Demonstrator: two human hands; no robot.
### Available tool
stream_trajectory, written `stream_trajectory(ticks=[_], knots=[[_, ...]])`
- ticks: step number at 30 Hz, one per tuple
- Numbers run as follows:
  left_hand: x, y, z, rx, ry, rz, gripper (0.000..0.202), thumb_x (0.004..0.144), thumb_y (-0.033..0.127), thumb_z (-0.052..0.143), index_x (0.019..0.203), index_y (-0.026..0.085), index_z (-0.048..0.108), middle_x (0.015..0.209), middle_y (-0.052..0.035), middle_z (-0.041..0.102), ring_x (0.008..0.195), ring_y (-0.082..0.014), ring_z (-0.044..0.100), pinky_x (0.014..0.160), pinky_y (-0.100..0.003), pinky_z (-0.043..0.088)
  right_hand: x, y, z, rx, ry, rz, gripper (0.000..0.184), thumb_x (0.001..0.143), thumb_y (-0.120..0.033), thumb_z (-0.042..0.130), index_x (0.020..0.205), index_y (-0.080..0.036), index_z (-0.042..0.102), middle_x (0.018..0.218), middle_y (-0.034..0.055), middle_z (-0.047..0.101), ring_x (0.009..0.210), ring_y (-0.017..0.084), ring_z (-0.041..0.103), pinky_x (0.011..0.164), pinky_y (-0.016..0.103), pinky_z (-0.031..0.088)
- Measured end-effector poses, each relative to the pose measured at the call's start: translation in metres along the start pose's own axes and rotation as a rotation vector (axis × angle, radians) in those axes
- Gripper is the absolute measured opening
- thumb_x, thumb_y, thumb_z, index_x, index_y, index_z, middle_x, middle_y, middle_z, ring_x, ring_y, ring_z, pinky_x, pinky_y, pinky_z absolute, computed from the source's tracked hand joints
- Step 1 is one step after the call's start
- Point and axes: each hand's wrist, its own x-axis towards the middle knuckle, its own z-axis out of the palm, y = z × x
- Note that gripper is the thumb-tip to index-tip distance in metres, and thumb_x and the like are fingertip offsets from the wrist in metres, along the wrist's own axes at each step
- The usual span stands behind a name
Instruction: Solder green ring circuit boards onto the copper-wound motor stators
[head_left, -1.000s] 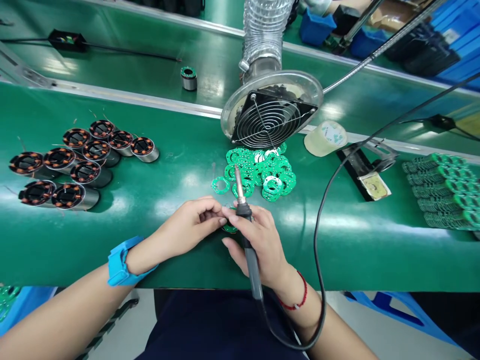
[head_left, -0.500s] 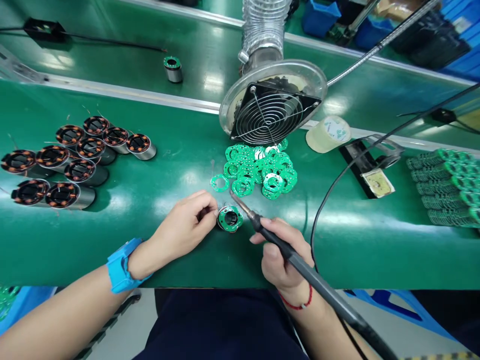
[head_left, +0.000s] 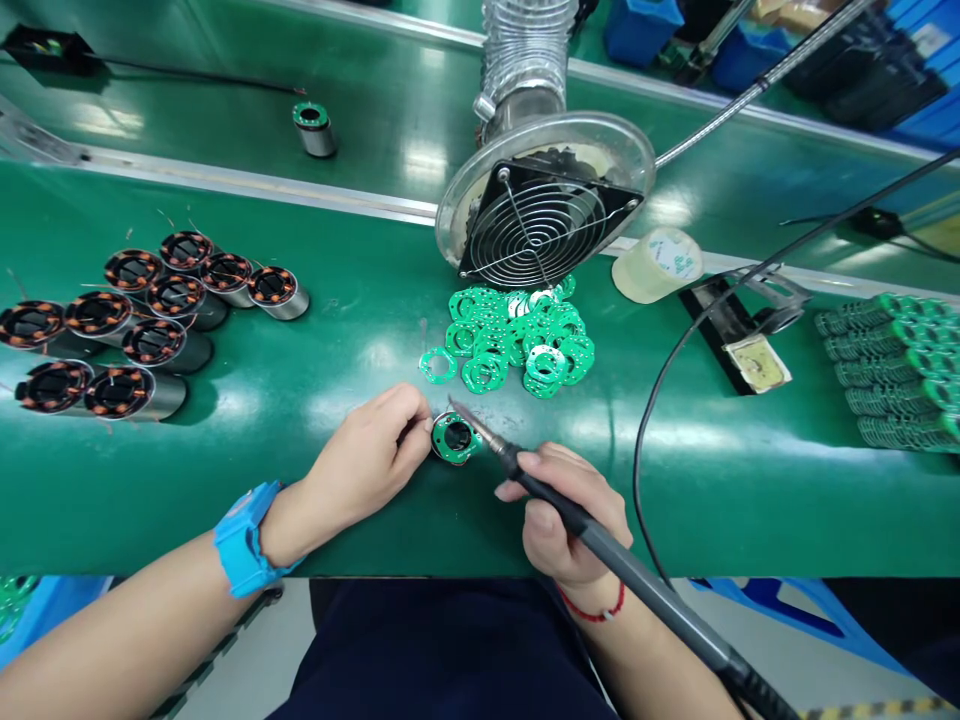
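Observation:
My left hand [head_left: 371, 445] is closed in a pinch on a small stator capped with a green ring board [head_left: 454, 439], holding it at its left side on the green bench. A black soldering iron [head_left: 585, 530] is gripped in my right hand [head_left: 570, 515]. Its thin tip lies across the top of the ring board. A loose pile of green ring boards [head_left: 525, 340] sits just behind.
Several wound stators [head_left: 142, 320] lie at the left. A fume extractor fan [head_left: 544, 215] on a ribbed hose stands behind the pile. A tape roll [head_left: 656, 262], a sponge stand [head_left: 754, 350] and rows of green-capped parts [head_left: 892, 370] are at the right. One stator [head_left: 313, 127] sits on the far belt.
My right hand swung the iron from upright to slanted and brought its tip onto the ring board. The stator on the far belt has drifted left.

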Motion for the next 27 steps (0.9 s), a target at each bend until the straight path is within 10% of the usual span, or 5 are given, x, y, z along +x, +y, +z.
stream_trajectory(ticks=[4, 9, 19, 27], knots=[[-0.001, -0.001, 0.000, 0.048, -0.003, 0.022, 0.014, 0.089, 0.019, 0.040, 0.078, 0.023, 0.046, 0.075, -0.0009, 0.061, 0.067, -0.0170, 0.057, 0.063, -0.029, 0.042, 0.000, 0.004, 0.004, -0.063, -0.024, 0.122, 0.034, 0.100, -0.020, 0.050, 0.132, -0.028, 0.052, 0.098, 0.0042, 0.079, 0.085, 0.019, 0.076, 0.078, 0.037, 0.061], [-0.001, -0.003, 0.001, 0.060, -0.007, 0.056, 0.017, 0.092, 0.020, 0.038, 0.078, 0.022, 0.047, 0.077, -0.0022, 0.060, 0.071, -0.0178, 0.057, 0.065, -0.030, 0.043, 0.007, 0.008, 0.007, -0.104, -0.361, 0.176, 0.054, 0.089, -0.016, 0.063, 0.139, -0.022, 0.044, 0.140, 0.0151, 0.061, 0.130, 0.027, 0.059, 0.104, 0.048, 0.052], [0.001, 0.003, -0.001, -0.257, -0.185, -0.190, 0.027, 0.095, 0.035, 0.045, 0.111, 0.019, 0.059, 0.086, -0.0007, 0.060, 0.070, -0.0160, 0.060, 0.066, -0.030, 0.047, 0.004, 0.015, 0.011, -0.067, -0.424, 0.181, 0.062, 0.089, -0.013, 0.062, 0.144, -0.028, 0.039, 0.136, 0.0121, 0.063, 0.123, 0.028, 0.063, 0.101, 0.049, 0.054], [-0.012, -0.015, 0.000, -0.151, -0.167, -0.042, 0.032, 0.096, 0.040, 0.044, 0.105, 0.021, 0.068, 0.099, -0.0058, 0.070, 0.091, -0.0228, 0.067, 0.078, -0.033, 0.054, 0.000, 0.007, 0.017, 0.128, -0.328, 0.369, 0.053, 0.089, -0.026, 0.067, 0.137, -0.022, 0.044, 0.131, 0.0112, 0.064, 0.122, 0.022, 0.063, 0.106, 0.039, 0.051]])
